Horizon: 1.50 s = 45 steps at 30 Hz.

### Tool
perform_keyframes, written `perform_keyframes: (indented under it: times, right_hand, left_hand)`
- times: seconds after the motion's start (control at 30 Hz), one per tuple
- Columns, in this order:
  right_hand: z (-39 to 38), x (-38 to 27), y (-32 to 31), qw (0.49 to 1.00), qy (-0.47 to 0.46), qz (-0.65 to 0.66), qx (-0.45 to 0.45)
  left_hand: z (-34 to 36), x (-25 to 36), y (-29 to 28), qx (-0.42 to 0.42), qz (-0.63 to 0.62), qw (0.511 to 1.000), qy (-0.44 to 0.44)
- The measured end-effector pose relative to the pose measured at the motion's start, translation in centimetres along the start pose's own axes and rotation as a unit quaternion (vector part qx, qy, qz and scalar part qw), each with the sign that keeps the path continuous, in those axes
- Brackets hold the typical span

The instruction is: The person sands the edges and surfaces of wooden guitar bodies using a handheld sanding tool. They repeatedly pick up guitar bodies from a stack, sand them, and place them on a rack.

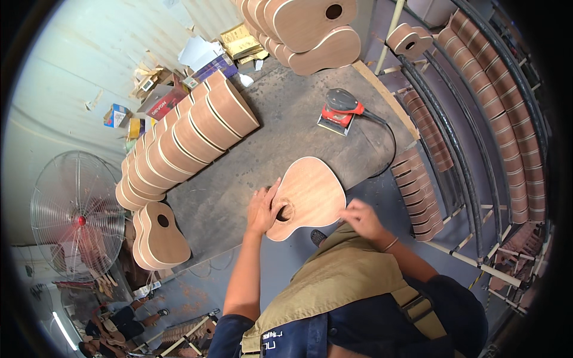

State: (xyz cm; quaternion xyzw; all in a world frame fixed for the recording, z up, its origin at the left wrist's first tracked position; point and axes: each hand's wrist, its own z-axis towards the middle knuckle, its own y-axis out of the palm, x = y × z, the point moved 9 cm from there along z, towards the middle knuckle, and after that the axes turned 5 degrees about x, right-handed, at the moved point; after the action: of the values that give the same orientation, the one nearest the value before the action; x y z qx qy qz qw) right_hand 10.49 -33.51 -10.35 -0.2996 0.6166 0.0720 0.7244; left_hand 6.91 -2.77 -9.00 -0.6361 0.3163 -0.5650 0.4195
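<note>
A pale wooden guitar body [313, 194] with a round sound hole rests at the near edge of the grey worktable [218, 203]. My left hand [261, 209] grips it at the left side, beside the sound hole, fingers along the rim. My right hand [361, 218] is curled and slightly blurred at the body's lower right edge; anything between its fingertips is hidden. Beyond the body a red-and-black sander [339, 113] lies with its cord running down the table's right side.
Stacked guitar bodies stand left [185, 131], lower left [161, 235] and at the back [310, 18]. Boxes [161, 101] lie along the wall. A wire fan [77, 218] is at left, racks of bodies [510, 131] at right. Other people [122, 322] work at lower left.
</note>
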Motion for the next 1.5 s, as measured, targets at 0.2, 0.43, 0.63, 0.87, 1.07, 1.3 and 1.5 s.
perform_keyframes:
  times: [0.2, 0.43, 0.63, 0.87, 1.07, 1.3, 1.5]
  right_hand:
    - [7.3, -4.2, 1.4, 0.994, -0.083, -0.033, 0.055]
    - [21.5, -1.1, -1.9, 0.998, -0.034, 0.021, 0.050]
    - [30.5, -1.1, 3.2, 0.981, -0.178, -0.033, -0.075]
    - [31.0, 1.1, 4.9, 0.974, -0.174, -0.065, -0.130]
    - [21.1, 2.6, 2.1, 0.992, -0.050, -0.005, 0.113]
    - [13.3, 1.2, 4.8, 0.964, -0.039, 0.025, 0.264]
    - [10.7, 0.1, 7.6, 0.989, -0.039, 0.059, 0.129]
  left_hand:
    - [0.0, -1.6, 0.3, 0.149, -0.041, 0.975, -0.159]
    - [0.5, -0.9, 0.5, 0.172, -0.067, 0.957, -0.224]
    - [0.6, -2.3, 1.4, 0.161, -0.103, 0.950, -0.248]
    - [0.6, -1.9, 1.7, 0.158, -0.061, 0.951, -0.260]
    - [0.3, -2.0, 1.5, 0.169, -0.053, 0.950, -0.258]
    - [0.8, -1.6, 1.1, 0.159, -0.039, 0.956, -0.244]
    - [0.5, -2.0, 1.6, 0.144, -0.028, 0.952, -0.267]
